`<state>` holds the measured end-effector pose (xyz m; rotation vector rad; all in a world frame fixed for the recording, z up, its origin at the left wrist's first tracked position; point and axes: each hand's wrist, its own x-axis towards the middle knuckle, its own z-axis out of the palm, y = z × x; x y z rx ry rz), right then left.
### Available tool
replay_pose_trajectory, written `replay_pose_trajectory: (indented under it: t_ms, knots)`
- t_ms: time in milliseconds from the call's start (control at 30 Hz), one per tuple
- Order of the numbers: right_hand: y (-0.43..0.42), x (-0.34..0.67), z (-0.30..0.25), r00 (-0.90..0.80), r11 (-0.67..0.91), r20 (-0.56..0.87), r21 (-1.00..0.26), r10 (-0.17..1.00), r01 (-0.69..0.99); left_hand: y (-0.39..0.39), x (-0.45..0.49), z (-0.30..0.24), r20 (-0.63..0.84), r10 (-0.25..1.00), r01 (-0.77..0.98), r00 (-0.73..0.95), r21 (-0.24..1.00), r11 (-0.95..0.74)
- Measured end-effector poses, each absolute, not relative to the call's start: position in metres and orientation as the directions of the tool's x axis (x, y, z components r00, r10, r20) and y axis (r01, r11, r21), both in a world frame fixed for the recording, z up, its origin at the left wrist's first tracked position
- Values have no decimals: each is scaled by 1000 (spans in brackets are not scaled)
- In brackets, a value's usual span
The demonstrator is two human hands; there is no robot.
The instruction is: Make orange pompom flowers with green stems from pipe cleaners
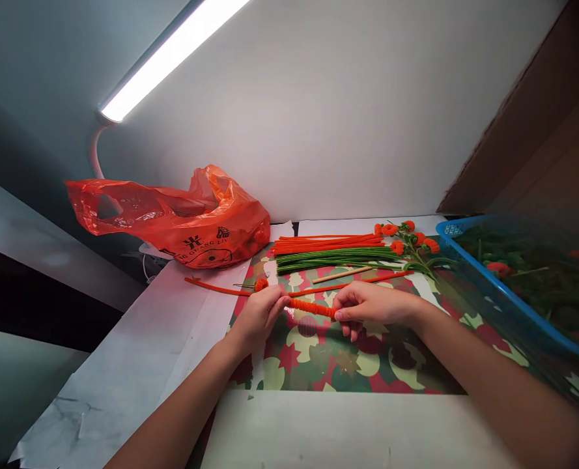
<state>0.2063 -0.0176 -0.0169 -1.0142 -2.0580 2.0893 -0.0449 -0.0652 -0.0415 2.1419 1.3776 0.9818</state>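
An orange coiled pipe cleaner point(312, 308) stretches between my two hands above the patterned sheet. My left hand point(260, 314) is closed on its left end, and my right hand point(360, 306) pinches the right end between thumb and fingers. Just beyond my left hand lies a small orange fuzzy piece point(260, 284) with thin wire-like ends. A long straight orange pipe cleaner point(211, 287) runs across the sheet behind both hands. Past my right hand rests a thin wooden stick point(342, 275).
Behind lie bundles of orange pipe cleaners point(325, 244) and green pipe cleaners point(333, 258), with orange pipe-cleaner flowers point(419, 239) beside them. A red plastic bag point(206, 228) stands at left under a lamp point(172, 58). A blue basket point(508, 293) holding green stems and orange flowers bounds the right.
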Motion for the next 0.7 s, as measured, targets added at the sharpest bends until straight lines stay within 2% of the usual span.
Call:
replay_pose_trajectory:
  t_ms: [100,167,233,300,400,500,567,633,700]
  knots:
    - [-24,203,-13,-720,126,-373,-835,585,536,-69,-40,-38,213,937,687,275,639,-347]
    - [-28,200,-6,-666,367,-259,-670,699,645,-72,-36,-35,98,955,703,279,656,-273]
    - [-30,198,0,-645,529,-128,-464,754,711,-75,-34,-33,-18,957,679,290,708,-193]
    - [-30,198,5,-671,627,-30,-329,741,706,-77,-32,-33,-123,947,595,298,799,-83]
    - [-28,201,6,-743,746,116,-222,660,628,-79,-32,-32,-318,870,325,376,925,198]
    - [-25,205,4,-801,843,262,-153,538,516,-79,-33,-31,-467,713,86,523,861,501]
    - [-24,208,4,-815,875,321,-143,482,462,-79,-33,-30,-496,633,16,594,794,608]
    - [-23,209,5,-810,872,323,-180,490,455,-80,-32,-31,-495,604,10,625,779,627]
    - [-22,211,7,-788,823,251,-271,562,500,-82,-30,-32,-478,650,58,590,829,557]
